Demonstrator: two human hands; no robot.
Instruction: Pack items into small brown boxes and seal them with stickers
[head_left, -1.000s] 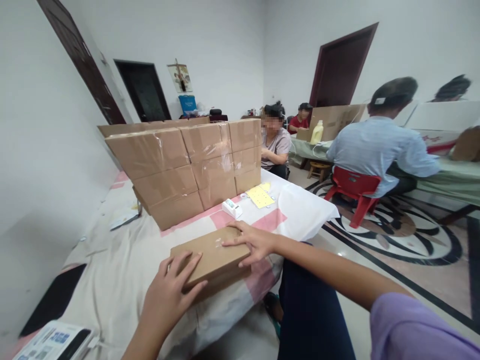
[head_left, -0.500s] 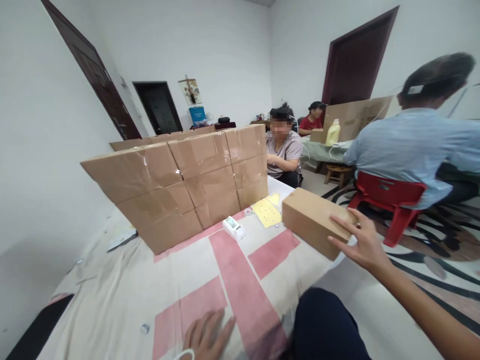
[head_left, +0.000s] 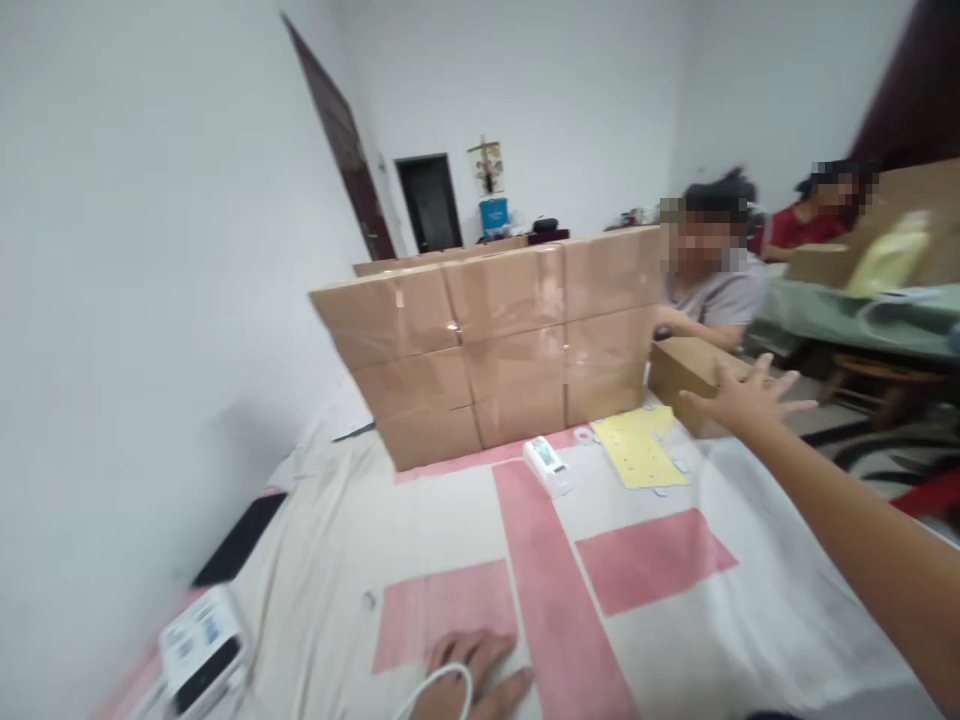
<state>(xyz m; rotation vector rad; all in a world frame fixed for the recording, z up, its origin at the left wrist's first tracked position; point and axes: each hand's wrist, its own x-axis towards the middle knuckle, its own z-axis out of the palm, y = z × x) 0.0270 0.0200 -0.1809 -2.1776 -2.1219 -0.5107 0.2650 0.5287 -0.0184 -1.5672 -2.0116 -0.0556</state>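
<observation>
My right hand (head_left: 754, 398) reaches forward with its fingers spread, at the near side of a brown cardboard box (head_left: 690, 372). Part of the box is behind the hand, and whether the fingers still touch it I cannot tell. On the cloth-covered table rests my left hand (head_left: 480, 672), palm down, fingers loosely stretched, a white cable (head_left: 450, 668) crossing it. A yellow sheet with small marks (head_left: 641, 450) lies between the box and a white handheld device with a small screen (head_left: 547, 466). Beside the sheet is a small ring-shaped roll (head_left: 583, 435).
A wall of stacked, taped cartons (head_left: 510, 340) runs along the far side of the table. At the lower left sit a white device (head_left: 202, 645) and a black flat object (head_left: 240, 538). A co-worker (head_left: 716, 300) sits behind the box; another person (head_left: 810, 225) is farther back.
The single box has moved away from me, closer to the carton wall and the co-worker. My right hand went forward and its fingers spread. The view swung left.
</observation>
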